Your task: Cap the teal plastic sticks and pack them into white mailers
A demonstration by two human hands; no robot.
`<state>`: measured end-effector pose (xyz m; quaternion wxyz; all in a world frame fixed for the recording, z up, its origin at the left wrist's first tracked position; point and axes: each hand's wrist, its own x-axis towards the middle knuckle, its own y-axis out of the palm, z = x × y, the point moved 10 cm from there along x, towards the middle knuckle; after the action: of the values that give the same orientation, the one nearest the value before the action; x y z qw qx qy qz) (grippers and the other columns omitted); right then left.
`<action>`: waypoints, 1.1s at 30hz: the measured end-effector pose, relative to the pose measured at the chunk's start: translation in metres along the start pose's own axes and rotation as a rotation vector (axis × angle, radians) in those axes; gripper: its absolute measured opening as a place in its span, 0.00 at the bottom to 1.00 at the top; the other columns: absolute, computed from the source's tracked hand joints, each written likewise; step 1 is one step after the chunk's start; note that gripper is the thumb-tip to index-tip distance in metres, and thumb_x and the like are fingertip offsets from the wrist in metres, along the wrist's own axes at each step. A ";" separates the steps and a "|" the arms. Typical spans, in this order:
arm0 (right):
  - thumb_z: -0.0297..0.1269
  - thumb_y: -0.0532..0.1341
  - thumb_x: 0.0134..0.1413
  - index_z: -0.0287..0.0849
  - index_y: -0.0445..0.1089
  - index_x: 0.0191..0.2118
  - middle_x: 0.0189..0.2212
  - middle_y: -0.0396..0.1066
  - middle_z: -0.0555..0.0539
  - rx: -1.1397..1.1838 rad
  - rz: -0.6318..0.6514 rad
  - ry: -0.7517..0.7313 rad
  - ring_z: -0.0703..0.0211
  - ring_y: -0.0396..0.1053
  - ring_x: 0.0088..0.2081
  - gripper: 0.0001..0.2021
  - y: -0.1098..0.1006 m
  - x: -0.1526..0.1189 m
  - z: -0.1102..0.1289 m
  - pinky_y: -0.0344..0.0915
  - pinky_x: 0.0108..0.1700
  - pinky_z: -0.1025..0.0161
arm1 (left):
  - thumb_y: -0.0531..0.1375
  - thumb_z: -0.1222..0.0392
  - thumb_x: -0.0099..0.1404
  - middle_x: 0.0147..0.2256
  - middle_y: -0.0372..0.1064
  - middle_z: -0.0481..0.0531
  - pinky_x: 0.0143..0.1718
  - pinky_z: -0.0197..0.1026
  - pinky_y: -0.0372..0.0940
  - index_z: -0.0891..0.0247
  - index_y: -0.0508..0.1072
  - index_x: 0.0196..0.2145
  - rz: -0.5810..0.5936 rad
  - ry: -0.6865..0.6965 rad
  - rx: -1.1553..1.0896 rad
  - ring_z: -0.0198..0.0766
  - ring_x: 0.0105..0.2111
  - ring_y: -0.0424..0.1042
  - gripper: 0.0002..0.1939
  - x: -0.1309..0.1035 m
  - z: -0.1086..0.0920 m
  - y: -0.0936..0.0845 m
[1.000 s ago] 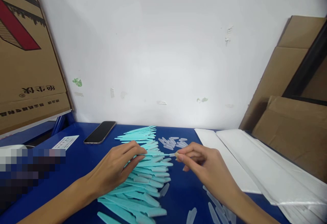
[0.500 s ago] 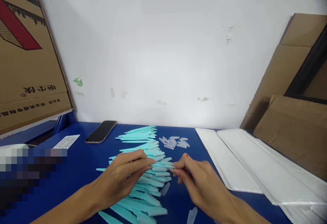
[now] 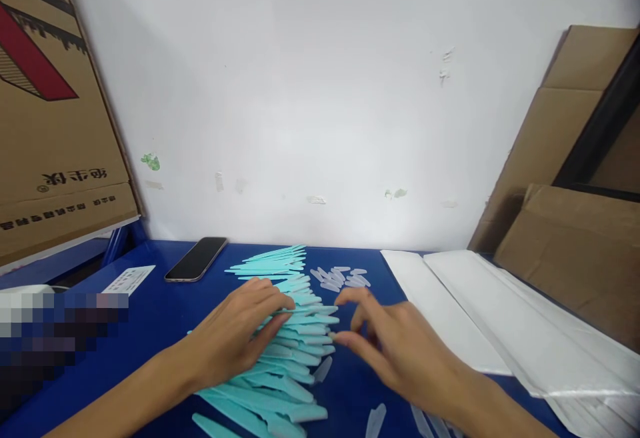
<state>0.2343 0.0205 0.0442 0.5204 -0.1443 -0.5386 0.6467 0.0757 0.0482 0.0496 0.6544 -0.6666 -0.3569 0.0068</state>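
Note:
Turquoise eyebrow razors (image 3: pixel 287 385) lie side by side in a long overlapping row, their tips pointing right. Over the middle of the row, my left hand (image 3: pixel 245 328) pinches one razor between thumb and forefinger. My right hand (image 3: pixel 385 338) is just right of the tips, thumb and forefinger apart with nothing seen between them. Small translucent blade caps (image 3: pixel 333 279) form a loose group beyond it. A single cap (image 3: pixel 323 369) lies beside the row, and another cap (image 3: pixel 376 421) is nearer the front. More caps are partly hidden beneath my right forearm.
A phone (image 3: pixel 197 259) and a printed white card (image 3: pixel 129 279) lie on the blue table (image 3: pixel 165 331) at left. White padded sleeves (image 3: pixel 467 318) are stacked at right. Cardboard boxes (image 3: pixel 65 125) flank both sides, and a white wall (image 3: pixel 310 91) stands behind.
My right hand's fingers have spread apart and come away from the razor tip they were pinching. My left hand has shifted slightly left and away, still pinching.

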 end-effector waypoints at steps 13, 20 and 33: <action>0.43 0.73 0.51 0.54 0.80 0.35 0.31 0.76 0.56 0.162 0.447 -0.061 0.61 0.75 0.33 0.05 0.027 -0.019 0.004 0.64 0.30 0.69 | 0.50 0.59 0.77 0.44 0.74 0.51 0.56 0.48 0.62 0.59 0.73 0.47 0.024 -0.128 0.030 0.41 0.44 0.72 0.13 -0.004 0.048 -0.004; 0.35 0.70 0.57 0.49 0.77 0.33 0.34 0.77 0.58 0.168 0.434 -0.011 0.63 0.75 0.37 0.03 0.021 -0.013 0.004 0.65 0.38 0.70 | 0.52 0.52 0.75 0.44 0.72 0.55 0.45 0.43 0.69 0.60 0.76 0.47 -0.036 -0.214 0.157 0.44 0.44 0.72 0.16 -0.015 0.113 -0.012; 0.33 0.66 0.61 0.51 0.74 0.39 0.39 0.73 0.56 0.249 0.372 0.126 0.61 0.71 0.44 0.04 0.020 -0.008 -0.014 0.65 0.42 0.69 | 0.48 0.56 0.77 0.39 0.71 0.53 0.37 0.39 0.63 0.61 0.75 0.41 0.085 -0.166 0.293 0.41 0.38 0.70 0.16 -0.019 0.132 0.015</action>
<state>0.2379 0.0243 0.0186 0.4385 -0.2159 -0.3853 0.7827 0.0059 0.1554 0.0085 0.7118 -0.5759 -0.3765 0.1413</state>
